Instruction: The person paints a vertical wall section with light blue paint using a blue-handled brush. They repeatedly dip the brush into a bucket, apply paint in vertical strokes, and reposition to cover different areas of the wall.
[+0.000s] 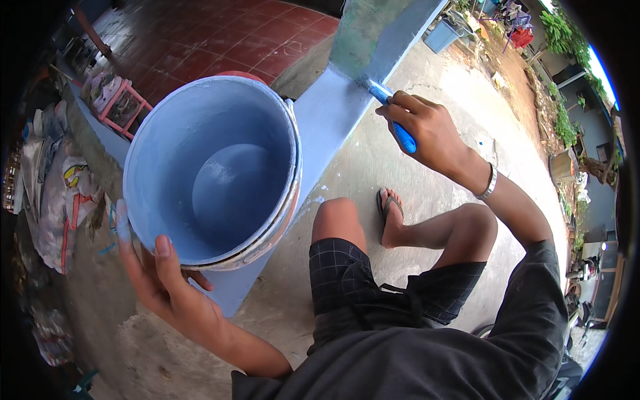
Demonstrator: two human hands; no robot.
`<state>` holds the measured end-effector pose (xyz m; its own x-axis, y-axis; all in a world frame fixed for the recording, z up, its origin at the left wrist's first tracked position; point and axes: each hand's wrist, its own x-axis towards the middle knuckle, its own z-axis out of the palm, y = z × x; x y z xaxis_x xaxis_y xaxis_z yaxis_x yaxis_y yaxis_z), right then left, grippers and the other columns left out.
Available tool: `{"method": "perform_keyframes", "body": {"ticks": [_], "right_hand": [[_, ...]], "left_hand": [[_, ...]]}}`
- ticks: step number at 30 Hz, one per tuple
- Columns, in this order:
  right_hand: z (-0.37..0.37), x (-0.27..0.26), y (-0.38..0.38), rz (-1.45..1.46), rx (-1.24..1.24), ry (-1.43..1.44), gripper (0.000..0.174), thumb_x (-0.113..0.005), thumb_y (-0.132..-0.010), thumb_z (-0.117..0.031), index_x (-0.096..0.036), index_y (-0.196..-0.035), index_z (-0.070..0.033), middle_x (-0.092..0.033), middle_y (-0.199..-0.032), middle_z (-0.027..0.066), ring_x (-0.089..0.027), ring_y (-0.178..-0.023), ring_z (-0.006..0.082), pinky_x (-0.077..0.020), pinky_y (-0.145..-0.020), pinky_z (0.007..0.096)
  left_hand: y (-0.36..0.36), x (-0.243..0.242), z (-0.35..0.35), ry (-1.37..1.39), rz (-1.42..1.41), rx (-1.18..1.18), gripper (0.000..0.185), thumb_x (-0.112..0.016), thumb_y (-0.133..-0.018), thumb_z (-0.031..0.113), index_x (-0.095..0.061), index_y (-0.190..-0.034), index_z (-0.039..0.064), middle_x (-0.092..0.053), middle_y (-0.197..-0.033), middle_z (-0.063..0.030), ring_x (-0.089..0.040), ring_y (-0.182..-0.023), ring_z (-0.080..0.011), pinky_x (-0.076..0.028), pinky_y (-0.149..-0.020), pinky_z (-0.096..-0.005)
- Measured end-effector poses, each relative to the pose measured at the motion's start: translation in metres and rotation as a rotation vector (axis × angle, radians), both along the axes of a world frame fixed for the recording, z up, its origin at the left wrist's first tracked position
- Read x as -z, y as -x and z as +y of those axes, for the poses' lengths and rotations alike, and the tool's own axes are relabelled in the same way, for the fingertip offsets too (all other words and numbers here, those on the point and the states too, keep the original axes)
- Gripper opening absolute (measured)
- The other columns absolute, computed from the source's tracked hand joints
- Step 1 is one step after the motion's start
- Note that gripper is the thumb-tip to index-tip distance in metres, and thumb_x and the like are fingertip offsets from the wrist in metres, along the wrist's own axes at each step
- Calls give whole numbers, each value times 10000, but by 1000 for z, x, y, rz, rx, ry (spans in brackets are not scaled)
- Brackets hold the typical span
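Observation:
My right hand (425,125) grips the blue handle of a paintbrush (404,137). The brush's head touches the base of a pillar (367,37), where it meets the top of a low wall (325,112) coated in light blue paint. The pillar's face is partly blue and partly greenish grey. At the left, my left hand (167,280) holds the near rim of a large plastic paint bucket (220,170), thumb at the rim and fingers around the outside. Blue paint coats the bucket's inside, and the bucket is tilted towards me. Paint marks one finger of that hand.
Red floor tiles (225,37) lie beyond the wall. A pink plastic rack (122,107) and stuffed sacks (62,200) stand at the left. My sandalled foot (391,215) rests on the concrete floor (430,185), which bears paint drips. A blue bin (442,36) stands at the upper right.

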<state>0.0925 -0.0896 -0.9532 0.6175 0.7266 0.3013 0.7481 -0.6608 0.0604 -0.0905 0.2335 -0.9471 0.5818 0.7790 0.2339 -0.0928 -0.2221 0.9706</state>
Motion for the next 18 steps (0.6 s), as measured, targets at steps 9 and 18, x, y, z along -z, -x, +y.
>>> {"method": "perform_keyframes", "body": {"ticks": [9,18], "right_hand": [[-2,4,9,96,69,91,349,-712,-766,21,-695,-1112,-21,-672,-1126,141,-716,-924,336,-605,-766,426],[16,6,7,9,70,179,285,-732,-767,-19,-674,-1047,-25,-643,-1067,151,-716,-892,309,-614,-705,403]], "left_hand": [[2,3,0,15,24,-40,644,-664,-978,279,-501,-1512,-42,-723,-1223,-180,-673,-678,-89,-306,-378,-195],[-2,5,0,6,7,-76,650,-661,-966,324,-523,-1518,11,-730,-1216,-193,-667,-637,-74,-315,-356,-174]]}}
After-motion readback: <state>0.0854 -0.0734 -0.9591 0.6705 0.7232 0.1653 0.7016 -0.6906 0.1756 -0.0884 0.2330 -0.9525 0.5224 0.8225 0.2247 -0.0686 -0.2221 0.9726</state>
